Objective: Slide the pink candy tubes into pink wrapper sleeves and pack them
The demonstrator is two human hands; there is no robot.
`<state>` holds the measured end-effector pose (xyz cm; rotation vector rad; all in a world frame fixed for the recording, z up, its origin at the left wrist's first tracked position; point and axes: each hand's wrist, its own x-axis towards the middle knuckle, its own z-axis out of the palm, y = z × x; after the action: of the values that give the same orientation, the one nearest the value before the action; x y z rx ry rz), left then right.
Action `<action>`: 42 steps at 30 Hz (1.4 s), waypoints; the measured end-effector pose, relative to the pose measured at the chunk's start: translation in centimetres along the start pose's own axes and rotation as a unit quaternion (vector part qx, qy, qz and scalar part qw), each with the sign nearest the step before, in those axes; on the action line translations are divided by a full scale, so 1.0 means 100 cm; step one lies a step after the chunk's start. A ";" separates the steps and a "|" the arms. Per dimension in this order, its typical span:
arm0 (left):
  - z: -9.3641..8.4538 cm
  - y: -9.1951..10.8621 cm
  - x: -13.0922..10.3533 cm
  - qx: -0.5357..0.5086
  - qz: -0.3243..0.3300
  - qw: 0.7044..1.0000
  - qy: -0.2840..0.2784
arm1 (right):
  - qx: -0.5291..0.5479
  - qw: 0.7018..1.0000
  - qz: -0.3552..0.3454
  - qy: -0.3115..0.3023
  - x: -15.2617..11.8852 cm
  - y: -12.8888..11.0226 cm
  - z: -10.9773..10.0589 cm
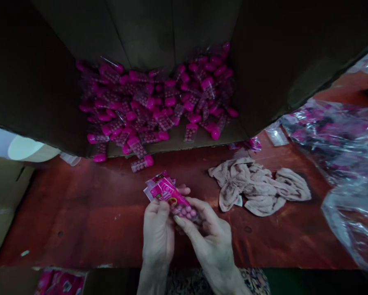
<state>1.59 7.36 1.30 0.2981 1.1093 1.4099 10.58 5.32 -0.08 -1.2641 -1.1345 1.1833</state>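
Note:
Near the table's front middle, my left hand [158,233] pinches the left side of a pink printed wrapper [165,189]. My right hand [210,233] grips the lower right end, a clear container [185,212] of pink balls, with the thumb across it. The container sits partly inside or against the wrapper; which one I cannot tell. Just beyond my hands, a small clear bottle [141,163] of balls with a pink cap lies on the table. Many similar pink-capped bottles [153,102] lie heaped in a large open cardboard box [147,37].
A crumpled, stained cloth [260,186] lies right of my hands on the red table [88,213]. Clear plastic bags [334,135] with pink items fill the right side. A white bowl [30,148] stands at the left. Pink packets [61,282] lie in a box below the front edge.

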 end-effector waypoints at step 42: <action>0.007 -0.001 -0.012 -0.006 -0.092 0.996 -0.005 | -0.042 0.992 0.083 -0.083 -0.015 -0.013 0.003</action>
<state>2.39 6.58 2.12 0.1887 1.0922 1.2488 10.21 3.92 1.26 -1.3654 -1.2299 1.3972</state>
